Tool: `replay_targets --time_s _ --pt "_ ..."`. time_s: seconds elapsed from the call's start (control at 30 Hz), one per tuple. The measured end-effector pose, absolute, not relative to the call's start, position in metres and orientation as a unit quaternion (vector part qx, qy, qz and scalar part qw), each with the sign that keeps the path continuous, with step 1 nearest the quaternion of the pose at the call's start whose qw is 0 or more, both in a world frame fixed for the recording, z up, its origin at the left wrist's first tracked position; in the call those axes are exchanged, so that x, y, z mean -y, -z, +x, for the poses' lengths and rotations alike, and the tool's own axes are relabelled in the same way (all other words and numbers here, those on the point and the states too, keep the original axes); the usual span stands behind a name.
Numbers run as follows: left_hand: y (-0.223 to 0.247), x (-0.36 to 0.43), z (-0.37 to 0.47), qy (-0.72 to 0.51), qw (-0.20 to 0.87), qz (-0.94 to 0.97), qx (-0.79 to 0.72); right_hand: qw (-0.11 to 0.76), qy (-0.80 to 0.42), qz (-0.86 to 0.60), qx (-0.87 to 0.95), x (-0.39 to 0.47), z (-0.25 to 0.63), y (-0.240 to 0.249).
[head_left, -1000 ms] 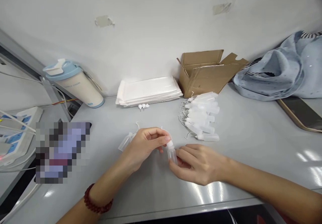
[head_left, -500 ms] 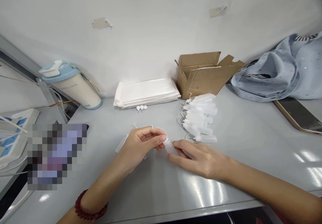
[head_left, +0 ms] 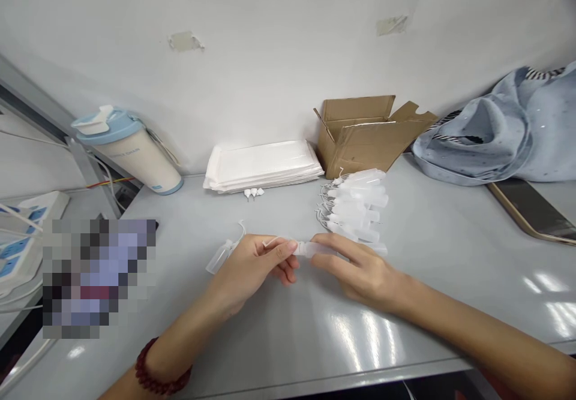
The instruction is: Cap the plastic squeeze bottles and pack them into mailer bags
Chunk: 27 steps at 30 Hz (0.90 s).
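Note:
Between my two hands lies a small translucent squeeze bottle (head_left: 309, 249), held almost level above the table. My left hand (head_left: 252, 265) pinches its neck end between thumb and fingers, where a thin white strap sticks out. The fingers of my right hand (head_left: 360, 268) are closed around the bottle's body and hide its base. Another such bottle (head_left: 218, 258) lies on the table, partly behind my left hand. A row of similar bottles (head_left: 360, 199) with looped straps lies beyond my right hand. Several small white needle tips (head_left: 253, 192) stand further back.
White padded envelopes (head_left: 265, 163) are stacked against the wall beside an open cardboard box (head_left: 373, 142). At left are a tumbler (head_left: 139, 154), a power strip (head_left: 27, 238) and a blurred-out object (head_left: 103, 274). A phone (head_left: 535, 208) and blue cloth (head_left: 486, 127) sit at right.
The held bottle has turned from slanting downward to nearly level. My right hand has moved up slightly with it. A thin needle that showed at its tip is no longer visible.

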<state>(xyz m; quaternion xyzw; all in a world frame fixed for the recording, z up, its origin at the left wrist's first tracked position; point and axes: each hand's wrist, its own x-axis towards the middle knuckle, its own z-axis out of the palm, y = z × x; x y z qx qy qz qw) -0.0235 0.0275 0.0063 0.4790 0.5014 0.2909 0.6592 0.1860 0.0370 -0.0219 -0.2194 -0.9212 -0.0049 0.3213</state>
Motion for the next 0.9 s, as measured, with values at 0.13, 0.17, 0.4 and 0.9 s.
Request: replay_targets --time_s 0.13,0.17,0.4,0.9 --pt "-0.008 -0.027 -0.024 -0.271 0.679 0.481 -0.484 0.34 0.028 -0.199 0.919 -0.036 0.185 0.02" --pt "-0.009 -0.027 -0.024 -0.266 0.679 0.489 -0.478 0.342 0.022 -0.202 0.917 -0.035 0.185 0.019" --pt "-0.007 -0.023 -0.021 -0.309 0.584 0.572 -0.486 0.367 -0.278 -0.27 0.846 -0.033 0.182 0.015" --pt "-0.006 -0.023 -0.021 -0.264 0.645 0.531 -0.482 0.404 -0.185 -0.267 0.855 -0.033 0.179 0.026"
